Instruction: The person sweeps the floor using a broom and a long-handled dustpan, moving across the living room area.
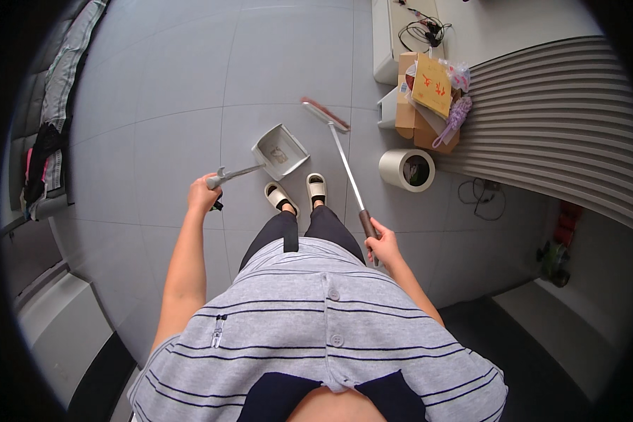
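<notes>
My left hand (202, 193) is closed around the grip of a long-handled grey dustpan (299, 156), whose tray rests just ahead of my feet. A small heap of brownish debris (279, 154) lies inside the tray. In my right hand (383, 244) is the dark grip of a broom (347, 167) with a silver pole. Its long reddish-brown head (325, 114) stands on the floor, ahead and to the right of the dustpan, apart from it. Some dark thing shows under my left hand, too small to make out.
A round cream bin (392, 169) with a dark inside stands right of my feet. Beyond it a cardboard box (406, 112) holds packages by a ribbed panel (541, 112). Black cables (482, 199) lie on the floor at right. A grey sofa (56, 105) lines the left side.
</notes>
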Demonstrator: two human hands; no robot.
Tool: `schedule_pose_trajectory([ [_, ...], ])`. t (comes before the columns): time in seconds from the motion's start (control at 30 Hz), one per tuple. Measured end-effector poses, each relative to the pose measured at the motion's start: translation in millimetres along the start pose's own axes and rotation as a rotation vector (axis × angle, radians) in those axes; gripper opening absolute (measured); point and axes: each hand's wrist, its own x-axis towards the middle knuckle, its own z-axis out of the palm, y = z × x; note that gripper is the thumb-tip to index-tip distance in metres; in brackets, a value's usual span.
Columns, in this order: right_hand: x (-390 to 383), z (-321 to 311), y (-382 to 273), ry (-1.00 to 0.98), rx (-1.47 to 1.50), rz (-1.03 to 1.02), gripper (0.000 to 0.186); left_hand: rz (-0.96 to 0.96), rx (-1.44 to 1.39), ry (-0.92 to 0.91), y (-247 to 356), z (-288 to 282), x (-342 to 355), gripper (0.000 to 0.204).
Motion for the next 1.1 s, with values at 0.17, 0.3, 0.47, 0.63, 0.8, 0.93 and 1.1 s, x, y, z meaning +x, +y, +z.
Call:
schedule_pose_trajectory([
  [0.17,41,-33,13,0.163,-0.098,0.019,0.072,-0.07,-0.009,0.001,4,1,-10,0.036],
  [0.3,61,-56,25,0.233,-0.022,0.118,0.07,0.086,-0.002,0.092,-4,4,-9,0.037],
  [0.47,66,-38,36,0.109,0.302,0.168,0.072,0.026,-0.068,-0.005,-19,1,4,0.038],
  [0.63,47,21,16,-0.064,0.438,0.219,0.071,-0.031,0.064,-0.101,-14,-19,21,0.037],
  [0.8,44,64,-23,-0.162,0.426,0.268,0.062,-0.033,0.094,-0.058,-5,-32,23,0.033],
  [0.93,40,70,-50,-0.278,0.276,0.174,0.063,-0.073,0.11,0.011,-22,-29,20,0.032],
  [1.1,52,74,-96,-0.224,0.128,0.081,0.068,-0.2,-0.164,0.097,-56,-28,9,0.031],
])
